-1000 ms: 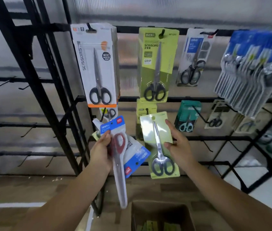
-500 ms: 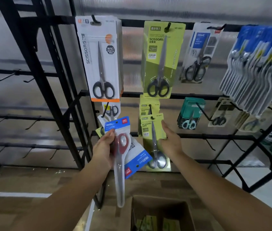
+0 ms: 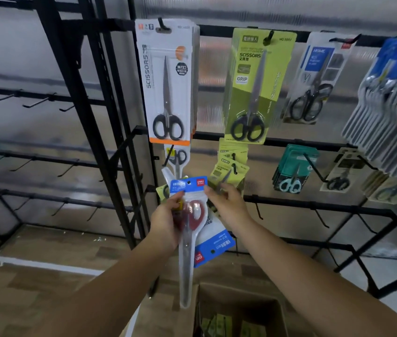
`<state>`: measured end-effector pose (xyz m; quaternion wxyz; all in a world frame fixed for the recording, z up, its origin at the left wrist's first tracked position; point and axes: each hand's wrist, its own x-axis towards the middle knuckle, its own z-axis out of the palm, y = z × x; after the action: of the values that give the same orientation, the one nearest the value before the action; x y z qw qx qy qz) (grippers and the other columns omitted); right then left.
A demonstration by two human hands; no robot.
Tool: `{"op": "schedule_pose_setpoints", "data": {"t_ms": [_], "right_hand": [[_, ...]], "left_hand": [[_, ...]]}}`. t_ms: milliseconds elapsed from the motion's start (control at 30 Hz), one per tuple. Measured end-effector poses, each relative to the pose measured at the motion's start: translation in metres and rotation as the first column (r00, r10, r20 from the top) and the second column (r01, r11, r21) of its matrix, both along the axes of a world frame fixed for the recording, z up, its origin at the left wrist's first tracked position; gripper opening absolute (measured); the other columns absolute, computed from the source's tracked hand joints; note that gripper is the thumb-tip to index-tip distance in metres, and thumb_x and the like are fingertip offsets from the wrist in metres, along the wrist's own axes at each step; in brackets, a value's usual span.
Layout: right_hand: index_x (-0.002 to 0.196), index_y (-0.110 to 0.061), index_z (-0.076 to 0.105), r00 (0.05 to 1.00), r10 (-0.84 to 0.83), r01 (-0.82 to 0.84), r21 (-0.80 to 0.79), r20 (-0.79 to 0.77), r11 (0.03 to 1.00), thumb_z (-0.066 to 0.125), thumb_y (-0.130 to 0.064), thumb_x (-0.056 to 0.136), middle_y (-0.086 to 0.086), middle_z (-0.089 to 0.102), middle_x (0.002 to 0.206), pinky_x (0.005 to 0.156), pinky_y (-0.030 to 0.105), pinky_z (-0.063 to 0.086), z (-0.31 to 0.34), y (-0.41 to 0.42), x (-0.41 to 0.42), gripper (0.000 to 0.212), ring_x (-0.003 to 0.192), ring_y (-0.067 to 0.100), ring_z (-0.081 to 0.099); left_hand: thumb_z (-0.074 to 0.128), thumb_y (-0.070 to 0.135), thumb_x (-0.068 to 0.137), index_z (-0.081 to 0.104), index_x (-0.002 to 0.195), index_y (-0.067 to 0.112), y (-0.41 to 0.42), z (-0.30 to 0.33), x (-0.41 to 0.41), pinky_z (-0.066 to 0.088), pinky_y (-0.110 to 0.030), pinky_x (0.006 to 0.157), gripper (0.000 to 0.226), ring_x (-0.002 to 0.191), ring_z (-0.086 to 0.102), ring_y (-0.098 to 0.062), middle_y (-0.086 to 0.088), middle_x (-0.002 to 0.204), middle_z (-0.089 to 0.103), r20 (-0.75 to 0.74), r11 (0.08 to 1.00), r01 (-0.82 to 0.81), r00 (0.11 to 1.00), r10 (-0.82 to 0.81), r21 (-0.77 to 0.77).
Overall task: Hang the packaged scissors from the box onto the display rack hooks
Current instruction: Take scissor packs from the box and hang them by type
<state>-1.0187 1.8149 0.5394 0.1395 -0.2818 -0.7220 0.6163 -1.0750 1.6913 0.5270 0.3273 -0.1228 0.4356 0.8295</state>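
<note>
The right hand [image 3: 226,203] has let go of the green pack [image 3: 229,175], now hung on its hook at centre; fingers loose, touching the blue header. The left hand [image 3: 167,221] grips the red scissors packs [image 3: 190,215]. Box [image 3: 238,310] sits bottom centre.

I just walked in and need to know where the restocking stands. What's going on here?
A person is hanging packaged scissors on a black display rack. The left hand grips a red-handled pair in a blue-topped pack, with a second such pack behind it. The right hand touches that pack's top edge, beside small green packs already on a hook. An open box sits below.
</note>
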Motion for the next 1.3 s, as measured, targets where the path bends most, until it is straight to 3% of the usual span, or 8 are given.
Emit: {"op": "schedule_pose_setpoints", "data": {"t_ms": [200,367,600,733,933,1067,1167,1300], "right_hand": [[0.084,0.003,0.061,0.986,-0.148,0.150,0.018,-0.071,0.989,0.068,-0.006,0.081,0.011,0.061,0.077,0.066,0.028,0.045,-0.003,-0.015,-0.012,0.013,0.073,0.019,0.057],[0.073,-0.012,0.054,0.982,-0.127,0.142,0.104,-0.138,0.984,0.061,0.001,0.084,0.003,0.062,0.077,0.059,0.018,0.044,-0.005,-0.029,-0.019,0.019,0.067,0.011,0.056],[0.090,-0.016,0.052,0.960,-0.202,0.195,-0.053,-0.193,0.979,0.051,0.003,0.090,0.007,0.059,0.090,0.065,0.022,0.044,-0.010,-0.050,-0.043,0.018,0.080,0.016,0.056],[0.093,-0.018,0.051,0.955,-0.236,0.222,-0.092,-0.178,0.971,0.050,-0.002,0.092,0.009,0.060,0.098,0.079,0.031,0.046,-0.017,-0.063,-0.055,0.017,0.089,0.021,0.057],[0.095,-0.021,0.050,0.961,-0.195,0.179,-0.097,-0.195,0.979,0.049,-0.004,0.092,-0.005,0.057,0.089,0.065,0.022,0.044,-0.022,-0.085,-0.072,0.018,0.080,0.009,0.055],[0.085,-0.026,0.049,0.962,-0.184,0.180,-0.036,-0.203,0.983,0.050,-0.002,0.090,-0.002,0.058,0.089,0.075,0.030,0.046,-0.018,-0.090,-0.085,0.025,0.084,0.015,0.055],[0.104,-0.017,0.054,0.954,-0.200,0.216,0.051,-0.226,0.975,0.049,0.004,0.088,0.004,0.061,0.099,0.076,0.028,0.045,-0.015,-0.081,-0.091,0.027,0.090,0.019,0.057],[0.144,-0.026,0.033,0.964,-0.125,0.184,0.250,-0.234,0.951,0.044,0.012,0.087,-0.016,0.053,0.105,0.061,0.002,0.040,-0.016,-0.062,-0.092,0.070,0.084,0.006,0.053]], "left_hand": [[0.039,-0.007,0.090,0.067,0.098,0.012,0.003,0.002,0.002,0.052,-0.022,0.052,0.034,0.062,0.068,-0.016,-0.008,0.075,0.071,-0.082,0.998,0.057,0.995,-0.059,-0.030],[0.047,0.010,0.094,0.065,0.106,0.005,-0.017,0.000,-0.007,0.052,-0.039,0.079,0.022,0.092,0.065,-0.032,-0.020,0.107,0.067,-0.089,0.992,0.101,0.992,-0.094,0.081],[0.049,-0.001,0.087,0.059,0.107,0.024,-0.059,-0.014,-0.032,0.055,-0.031,0.052,0.033,0.072,0.072,-0.024,-0.007,0.086,0.075,-0.117,0.992,0.091,0.990,-0.081,0.083],[0.054,-0.002,0.084,0.058,0.109,0.028,-0.075,-0.016,-0.036,0.055,-0.033,0.051,0.039,0.073,0.072,-0.027,-0.010,0.088,0.074,-0.141,0.990,0.133,0.982,-0.124,0.054],[0.060,0.006,0.085,0.062,0.105,0.035,-0.100,-0.014,-0.044,0.056,-0.035,0.053,0.035,0.078,0.072,-0.029,-0.014,0.097,0.073,-0.208,0.990,0.140,0.968,-0.138,-0.008],[0.061,-0.001,0.082,0.064,0.107,0.033,-0.114,-0.011,-0.050,0.056,-0.032,0.053,0.041,0.074,0.072,-0.027,-0.009,0.087,0.074,-0.236,0.994,0.099,0.966,-0.104,-0.035],[0.062,-0.007,0.080,0.065,0.105,0.029,-0.124,-0.013,-0.055,0.056,-0.030,0.052,0.044,0.071,0.072,-0.024,-0.009,0.089,0.073,-0.259,0.995,0.034,0.964,-0.058,-0.096],[0.062,-0.010,0.079,0.063,0.109,0.026,-0.137,-0.017,-0.062,0.058,-0.031,0.056,0.047,0.074,0.072,-0.022,-0.007,0.101,0.066,-0.283,0.989,-0.045,0.959,0.003,-0.144]]}}
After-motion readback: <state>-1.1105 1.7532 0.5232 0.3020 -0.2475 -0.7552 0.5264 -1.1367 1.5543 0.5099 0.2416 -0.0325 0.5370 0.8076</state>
